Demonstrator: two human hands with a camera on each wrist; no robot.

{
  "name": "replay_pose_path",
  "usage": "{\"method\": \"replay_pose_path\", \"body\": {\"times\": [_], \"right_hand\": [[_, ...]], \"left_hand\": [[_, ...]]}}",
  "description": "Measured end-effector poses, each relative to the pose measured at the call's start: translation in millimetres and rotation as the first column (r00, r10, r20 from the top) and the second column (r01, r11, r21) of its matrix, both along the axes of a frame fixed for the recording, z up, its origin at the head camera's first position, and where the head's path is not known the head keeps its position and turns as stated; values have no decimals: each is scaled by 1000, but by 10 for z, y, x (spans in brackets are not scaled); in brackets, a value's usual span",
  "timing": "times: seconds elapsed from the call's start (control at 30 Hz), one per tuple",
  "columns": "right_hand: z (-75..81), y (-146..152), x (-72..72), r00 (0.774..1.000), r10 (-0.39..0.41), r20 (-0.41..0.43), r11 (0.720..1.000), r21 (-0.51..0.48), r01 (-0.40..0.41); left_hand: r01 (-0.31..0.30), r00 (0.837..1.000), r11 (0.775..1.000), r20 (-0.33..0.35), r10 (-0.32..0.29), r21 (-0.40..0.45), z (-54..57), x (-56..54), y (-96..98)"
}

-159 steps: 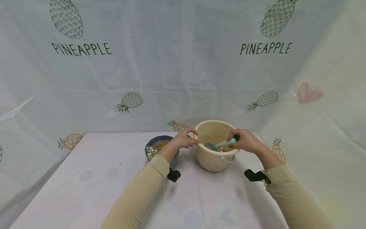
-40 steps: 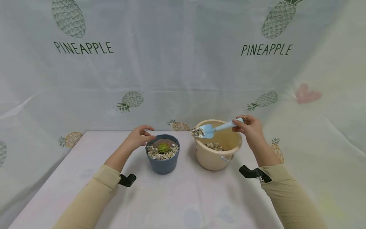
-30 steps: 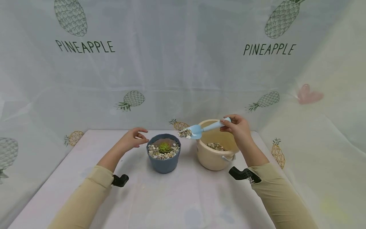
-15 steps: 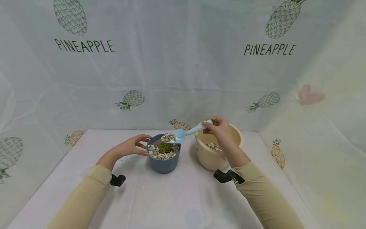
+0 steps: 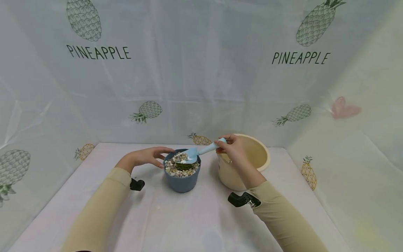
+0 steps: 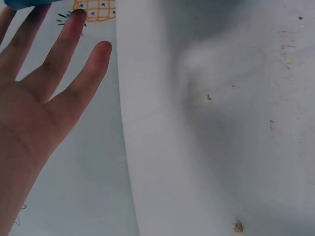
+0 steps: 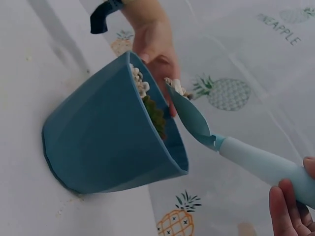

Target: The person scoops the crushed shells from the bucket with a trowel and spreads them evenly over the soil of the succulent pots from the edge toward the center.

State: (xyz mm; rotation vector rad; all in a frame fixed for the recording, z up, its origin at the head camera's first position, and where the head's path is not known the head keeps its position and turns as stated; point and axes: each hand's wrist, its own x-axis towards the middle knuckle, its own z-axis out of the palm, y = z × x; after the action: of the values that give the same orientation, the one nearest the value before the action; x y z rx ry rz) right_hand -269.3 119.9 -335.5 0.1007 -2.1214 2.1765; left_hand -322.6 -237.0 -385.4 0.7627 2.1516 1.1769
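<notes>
My right hand [image 5: 234, 148] grips the handle of a light blue hand trowel [image 5: 207, 148]. Its blade, bearing small pale pebbles [image 5: 180, 157], slants over a blue-grey plant pot [image 5: 181, 183]. Inside the pot a green succulent [image 5: 184, 166] sits among pebbles, partly covered by the blade. In the right wrist view the trowel [image 7: 256, 160] overhangs the pot's rim, and pebbles show at its tip. My left hand [image 5: 146, 156] is at the pot's left side, thumb and fingers spread at the rim. The left wrist view shows that hand [image 6: 49, 93] with its fingers extended.
A cream bucket [image 5: 226, 175] stands right of the pot, partly hidden behind my right hand and forearm. A pale cloth [image 5: 179, 220] covers the table, with a few specks on it. Behind hangs a pineapple-print curtain [image 5: 201, 87].
My right hand has carried the pebble-laden trowel left from the bucket to over the pot, where the blade now sits lower. My left hand has moved from the bucket's rim to the pot.
</notes>
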Motion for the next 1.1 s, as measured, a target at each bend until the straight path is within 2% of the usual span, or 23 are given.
{"method": "replay_pose_path", "body": {"times": [0.13, 0.27, 0.43, 0.6, 0.87, 1.1], "right_hand": [[-11, -88, 6, 1000, -3, -9, 1000, 9, 3], [-14, -170, 3, 1000, -10, -3, 1000, 15, 10], [-5, -246, 0, 1000, -28, -4, 999, 44, 28], [14, -300, -16, 1000, -19, -12, 994, 103, 20], [59, -388, 10, 999, -20, -35, 987, 160, 25], [101, -466, 49, 995, 28, -92, 982, 189, -10]], "left_hand": [[44, 998, 999, 48, -45, 14, 10, -67, 37], [39, 997, 999, 73, -40, 11, -10, -106, 46], [48, 996, 998, 78, -51, 34, -67, -140, 48], [51, 997, 996, 51, -54, 69, -119, -154, 44], [2, 1000, 998, 12, -3, 61, -100, -47, 47], [-40, 999, 998, 26, 38, 57, -117, 49, 22]]}}
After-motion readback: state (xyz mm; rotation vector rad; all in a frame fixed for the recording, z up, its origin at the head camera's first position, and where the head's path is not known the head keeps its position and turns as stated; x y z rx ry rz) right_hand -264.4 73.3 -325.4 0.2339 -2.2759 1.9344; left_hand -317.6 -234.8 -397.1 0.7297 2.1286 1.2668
